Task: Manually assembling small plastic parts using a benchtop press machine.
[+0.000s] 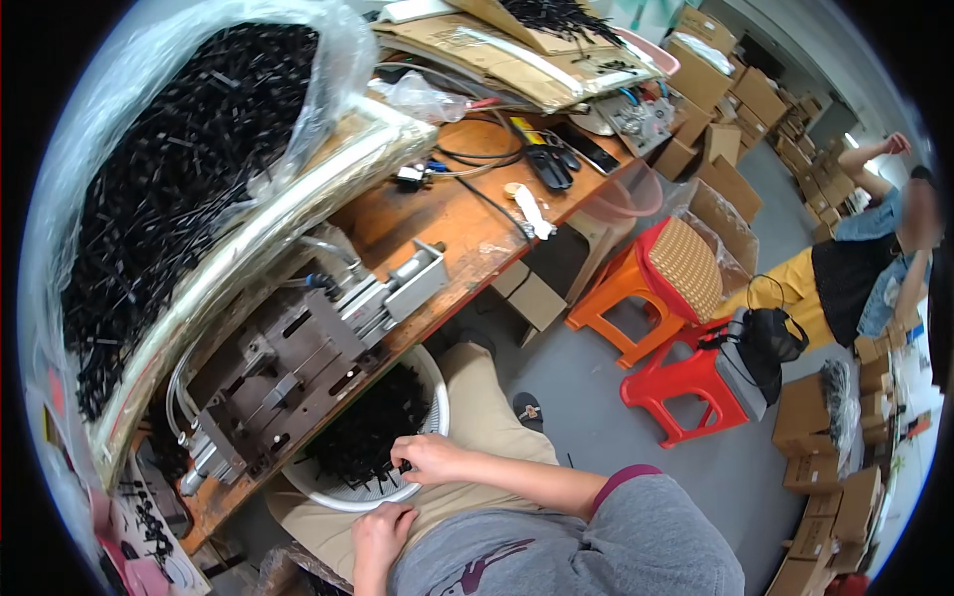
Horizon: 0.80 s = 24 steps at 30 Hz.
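Right hand (429, 459) fingers pinched on black pieces (373, 432) in white basket (434, 382); left hand (381, 528) curled, empty.

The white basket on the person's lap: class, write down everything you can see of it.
The white basket is round and shallow, apparently plastic, with a smooth rim and a slotted or mesh wall visible at its near side. It rests tilted on the person's lap, against the edge of the orange workbench, below a grey metal machine. It holds a heap of small black plastic pieces. The right hand reaches into it, fingers on the pieces; the left hand lies beside its near rim.
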Each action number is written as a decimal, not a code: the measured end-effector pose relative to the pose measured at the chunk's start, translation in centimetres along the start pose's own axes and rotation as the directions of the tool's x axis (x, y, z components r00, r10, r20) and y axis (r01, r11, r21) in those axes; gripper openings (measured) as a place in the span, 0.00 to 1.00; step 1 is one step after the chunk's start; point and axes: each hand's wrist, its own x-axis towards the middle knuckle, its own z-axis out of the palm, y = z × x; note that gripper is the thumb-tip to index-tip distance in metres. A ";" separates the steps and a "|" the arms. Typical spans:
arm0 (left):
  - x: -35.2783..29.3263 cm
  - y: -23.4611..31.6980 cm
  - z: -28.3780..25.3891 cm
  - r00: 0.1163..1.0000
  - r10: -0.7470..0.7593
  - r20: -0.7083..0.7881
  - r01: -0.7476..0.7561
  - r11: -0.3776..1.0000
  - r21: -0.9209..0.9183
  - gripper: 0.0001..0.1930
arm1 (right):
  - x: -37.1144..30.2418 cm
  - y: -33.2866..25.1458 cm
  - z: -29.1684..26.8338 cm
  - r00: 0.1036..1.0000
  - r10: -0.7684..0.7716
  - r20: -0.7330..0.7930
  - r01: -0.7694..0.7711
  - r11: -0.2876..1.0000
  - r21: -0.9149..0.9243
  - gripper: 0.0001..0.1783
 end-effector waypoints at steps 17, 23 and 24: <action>0.5 -1.5 3.2 0.999 0.037 0.018 -0.038 0.996 0.086 0.23 | 1.2 4.5 4.5 0.989 0.018 -0.146 -0.025 0.999 -0.045 0.11; 0.7 -1.9 4.0 0.999 0.034 -0.018 -0.032 0.996 0.077 0.24 | 1.1 4.6 3.8 0.993 0.018 -0.117 -0.027 0.997 -0.076 0.11; 0.5 -1.8 4.0 1.000 0.001 -0.030 0.002 0.997 0.079 0.23 | 1.2 4.8 3.8 0.995 0.004 -0.103 -0.013 0.996 -0.086 0.12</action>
